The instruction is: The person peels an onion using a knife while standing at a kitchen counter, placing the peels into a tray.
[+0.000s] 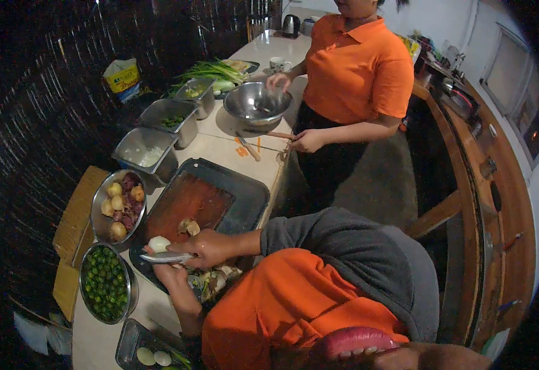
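My left hand [170, 274] holds a peeled white onion [159, 244] over the near left edge of a black tray [251, 194]. In my right hand [211, 247] is a knife, its silver blade [167, 258] lying across in front of the onion and over my left fingers. A reddish-brown cutting board [190, 199] lies inside the tray. Onion peel [189, 227] rests on the board just beyond my right hand. More peelings and scraps [216, 280] are heaped below my right wrist, close to my orange shirt.
To the left stand a steel bowl of unpeeled onions [117, 202] and one of small green vegetables [106, 283]. A dark tray [130, 335] holds peeled onions. Steel pans [170, 115] line the far side. Across, a co-worker [357, 74] handles a steel bowl [256, 104]; a knife [251, 150] lies nearby.
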`<action>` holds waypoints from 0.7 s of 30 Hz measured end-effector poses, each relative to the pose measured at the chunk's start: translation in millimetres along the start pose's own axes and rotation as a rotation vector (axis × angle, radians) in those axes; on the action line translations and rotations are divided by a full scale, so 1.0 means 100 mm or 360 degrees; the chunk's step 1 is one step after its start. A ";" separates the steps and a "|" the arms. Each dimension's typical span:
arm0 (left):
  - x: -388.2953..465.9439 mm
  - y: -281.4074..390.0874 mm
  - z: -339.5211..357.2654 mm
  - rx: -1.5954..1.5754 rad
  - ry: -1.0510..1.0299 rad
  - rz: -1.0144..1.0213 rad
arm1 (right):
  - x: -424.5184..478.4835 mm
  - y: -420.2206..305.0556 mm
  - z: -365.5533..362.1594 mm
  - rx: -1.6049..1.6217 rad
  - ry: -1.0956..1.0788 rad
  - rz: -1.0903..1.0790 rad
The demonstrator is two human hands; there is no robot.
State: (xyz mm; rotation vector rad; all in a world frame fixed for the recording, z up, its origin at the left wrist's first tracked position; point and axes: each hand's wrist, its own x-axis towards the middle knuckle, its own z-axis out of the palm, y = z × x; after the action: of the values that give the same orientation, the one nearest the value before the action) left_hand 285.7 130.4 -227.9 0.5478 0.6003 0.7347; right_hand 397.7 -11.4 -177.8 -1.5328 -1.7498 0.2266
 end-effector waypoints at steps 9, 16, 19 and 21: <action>-0.07 0.29 -0.11 -0.0142 -0.0046 0.0237 | -0.03 0.25 -0.10 -0.0183 -0.0169 0.0661; -0.12 0.09 -0.08 0.0271 0.0091 0.0488 | 0.15 0.67 -0.17 -0.0738 -0.0331 0.0644; -0.20 0.08 0.01 0.0459 0.0058 0.0500 | 0.22 0.99 -0.04 -0.0844 -0.0403 0.0527; -0.30 0.08 0.12 0.0577 0.0082 0.0538 | 0.22 0.98 -0.05 -0.0869 -0.0393 0.0442</action>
State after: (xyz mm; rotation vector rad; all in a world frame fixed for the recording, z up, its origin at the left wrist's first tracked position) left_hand 272.9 110.0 -205.2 0.9841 0.7026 0.9674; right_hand 476.6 31.5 -223.6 -2.2271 -1.8798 0.0770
